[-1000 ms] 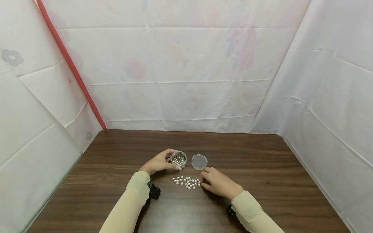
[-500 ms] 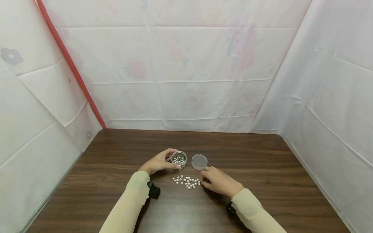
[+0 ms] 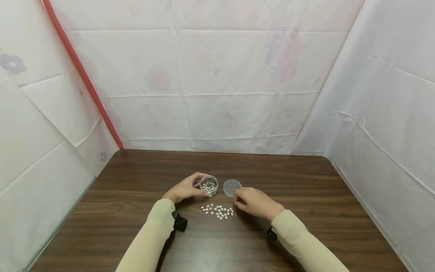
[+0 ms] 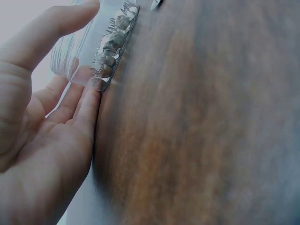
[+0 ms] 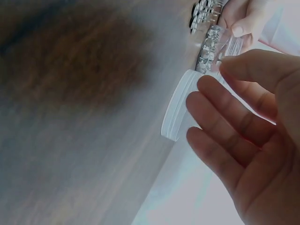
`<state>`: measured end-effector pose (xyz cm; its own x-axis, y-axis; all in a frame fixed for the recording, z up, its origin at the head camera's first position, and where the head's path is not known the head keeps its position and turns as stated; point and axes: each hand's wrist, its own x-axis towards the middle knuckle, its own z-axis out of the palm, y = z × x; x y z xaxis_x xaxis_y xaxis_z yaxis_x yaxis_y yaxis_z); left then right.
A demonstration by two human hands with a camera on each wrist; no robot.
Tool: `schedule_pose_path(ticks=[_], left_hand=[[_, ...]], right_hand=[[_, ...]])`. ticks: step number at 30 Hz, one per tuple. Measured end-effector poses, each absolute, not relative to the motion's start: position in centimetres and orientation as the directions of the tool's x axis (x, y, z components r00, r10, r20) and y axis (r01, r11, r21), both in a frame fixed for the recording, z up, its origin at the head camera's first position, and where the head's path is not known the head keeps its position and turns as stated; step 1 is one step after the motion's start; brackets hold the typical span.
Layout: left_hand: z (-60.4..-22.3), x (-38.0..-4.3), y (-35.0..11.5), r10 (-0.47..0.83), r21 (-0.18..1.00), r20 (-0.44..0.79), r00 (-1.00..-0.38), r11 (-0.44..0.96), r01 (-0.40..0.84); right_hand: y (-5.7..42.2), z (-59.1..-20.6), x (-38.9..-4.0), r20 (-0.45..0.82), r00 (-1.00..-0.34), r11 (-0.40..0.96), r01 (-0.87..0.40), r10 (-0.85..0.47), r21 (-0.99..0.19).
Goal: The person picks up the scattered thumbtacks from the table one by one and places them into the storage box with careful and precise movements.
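Note:
In the head view, my left hand holds a round clear tub of silver thumbtacks, thumb on the near side and fingers behind. The left wrist view shows the tub upright on the table, tacks at its bottom. My right hand is just above the table, right of a loose group of silver thumbtacks. Its thumb and index finger pinch together in the right wrist view, a small shiny thumbtack at their tips, partly hidden. The other fingers are loosely bent near the clear lid.
The round lid lies flat right of the tub, its near edge close to my right fingers. The dark wooden table meets white cloth walls at the back and sides. A black wrist camera sits under each sleeve.
My right hand has risen off the table and moved slightly away from me, from beside the loose thumbtacks towards the lid. My left hand and the tub have stayed put.

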<state>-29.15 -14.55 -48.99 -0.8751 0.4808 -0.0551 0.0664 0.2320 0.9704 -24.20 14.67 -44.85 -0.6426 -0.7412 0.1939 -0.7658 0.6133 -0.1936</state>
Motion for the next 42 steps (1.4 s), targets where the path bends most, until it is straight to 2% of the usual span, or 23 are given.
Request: schedule_pose_path(ticks=[6, 12, 19, 25, 35, 42], left_hand=[[-49.1, -29.3, -14.5, 0.475, 0.970, -0.068, -0.877, 0.236, 0.053], [-49.2, -29.4, -14.5, 0.463, 0.969, -0.068, -0.884, 0.240, 0.051], [-49.1, -29.3, -14.5, 0.458, 0.970, -0.073, -0.886, 0.239, 0.044], [-49.1, -29.3, -14.5, 0.455, 0.968, -0.084, -0.886, 0.247, 0.035], [-49.2, -29.3, -14.5, 0.469, 0.972, -0.086, -0.879, 0.233, 0.029], [-49.3, -29.2, -14.6, 0.454, 0.970, -0.082, -0.887, 0.240, 0.034]], right_hand=[[14.2, -44.6, -24.8, 0.212, -0.645, 0.602, -0.763, -0.734, -0.236], [13.1, -44.7, -25.6, 0.256, -0.656, 0.631, -0.754, -0.711, -0.180], [11.6, -44.6, -26.7, 0.298, -0.635, 0.622, -0.768, -0.712, -0.151], [10.3, -43.9, -27.8, 0.285, -0.640, 0.609, -0.768, -0.714, -0.198], [8.8, -43.4, -29.5, 0.208, -0.689, 0.630, -0.722, -0.695, -0.286], [8.2, -43.5, -30.1, 0.181, -0.690, 0.622, -0.715, -0.701, -0.318]])
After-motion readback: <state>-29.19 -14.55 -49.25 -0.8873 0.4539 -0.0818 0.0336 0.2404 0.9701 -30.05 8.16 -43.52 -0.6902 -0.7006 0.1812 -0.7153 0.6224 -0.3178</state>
